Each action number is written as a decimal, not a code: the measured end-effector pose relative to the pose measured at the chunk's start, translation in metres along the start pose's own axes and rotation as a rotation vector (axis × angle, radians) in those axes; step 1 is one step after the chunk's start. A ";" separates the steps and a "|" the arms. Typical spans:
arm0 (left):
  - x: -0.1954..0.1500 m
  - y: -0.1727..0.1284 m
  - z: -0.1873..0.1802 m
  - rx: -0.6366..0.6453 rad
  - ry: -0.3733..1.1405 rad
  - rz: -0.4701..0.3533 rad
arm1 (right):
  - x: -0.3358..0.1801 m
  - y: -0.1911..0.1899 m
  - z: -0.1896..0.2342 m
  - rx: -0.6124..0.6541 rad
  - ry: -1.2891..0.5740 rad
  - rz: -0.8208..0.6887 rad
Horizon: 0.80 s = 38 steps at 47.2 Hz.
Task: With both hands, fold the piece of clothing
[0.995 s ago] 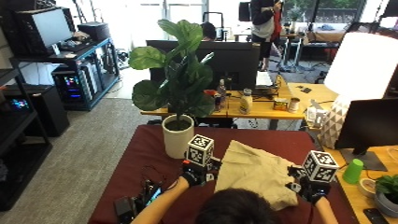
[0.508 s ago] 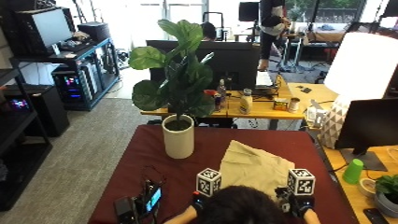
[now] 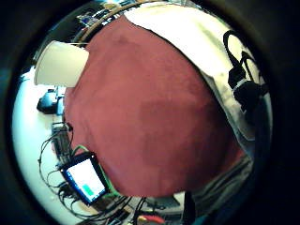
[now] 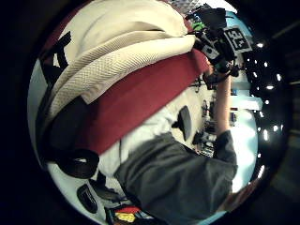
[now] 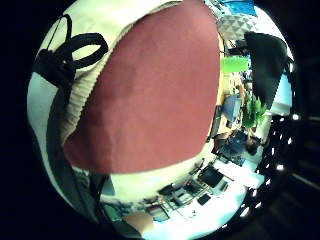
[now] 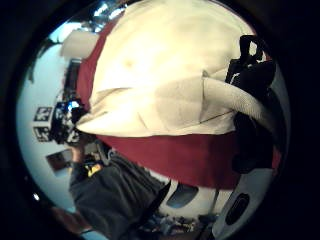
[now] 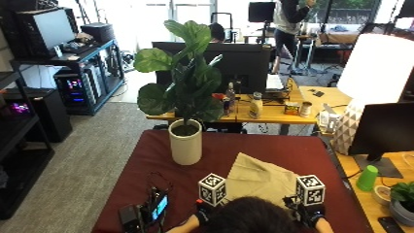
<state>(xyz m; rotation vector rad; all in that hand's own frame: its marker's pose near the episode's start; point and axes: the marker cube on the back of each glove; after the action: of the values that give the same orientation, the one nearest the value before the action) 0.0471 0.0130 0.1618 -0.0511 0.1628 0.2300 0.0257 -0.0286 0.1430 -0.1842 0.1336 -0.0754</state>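
Clothing (image 7: 262,177), a cream-coloured piece, is seen lying on the dark red tablecloth (image 7: 213,148) in the lower middle of the outside view, already doubled over in part, with one corner pointing up the frame. Its near edge is hidden behind the person's head at the bottom edge. The left hand (image 7: 204,212) is placed at the lower left corner of the cloth and the right hand (image 7: 309,213) at the lower right, both low in the frame and mostly covered, so whether their fingers are apart, together or clamped on the fabric cannot be told. In the left thumb side palm view a ribbed hem of the clothing (image 4: 124,56) is shown close to that palm, resting on the red cloth; in the right thumb side palm view the folded layers (image 6: 160,85) fill much of the frame. A white plant pot (image 7: 185,142) stands well apart at the left of the garment, and a small device with a lit screen (image 7: 157,206) lies near the left hand. It is judged that the next fold could go crooked if only one corner is lifted, or if the upper layer slides on the lower one as it is carried over; the hem could also be left bunched beneath.
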 end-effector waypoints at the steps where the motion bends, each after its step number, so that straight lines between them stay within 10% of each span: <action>1: 0.003 0.008 -0.010 -0.031 0.038 0.015 | -0.004 0.008 -0.008 -0.024 0.010 -0.017; 9: 0.000 0.023 -0.119 0.029 0.191 0.075 | -0.027 0.056 -0.090 -0.165 -0.009 -0.129; 14: -0.020 -0.027 -0.163 0.056 0.127 -0.075 | -0.013 0.029 -0.124 -0.229 -0.058 -0.067; 19: -0.045 -0.108 -0.154 -0.010 0.024 -0.272 | 0.022 -0.049 -0.113 -0.289 -0.075 0.141; 27: -0.058 -0.150 -0.101 -0.149 -0.090 -0.549 | 0.058 -0.128 -0.056 -0.069 -0.047 0.366; 38: -0.027 -0.130 -0.092 0.001 -0.067 -0.351 | 0.061 -0.074 -0.047 -0.014 -0.072 0.467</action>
<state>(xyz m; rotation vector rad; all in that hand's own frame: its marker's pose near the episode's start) 0.0367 -0.1261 0.0795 -0.0698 0.0849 -0.1189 0.0751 -0.1144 0.1031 -0.1659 0.1028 0.3969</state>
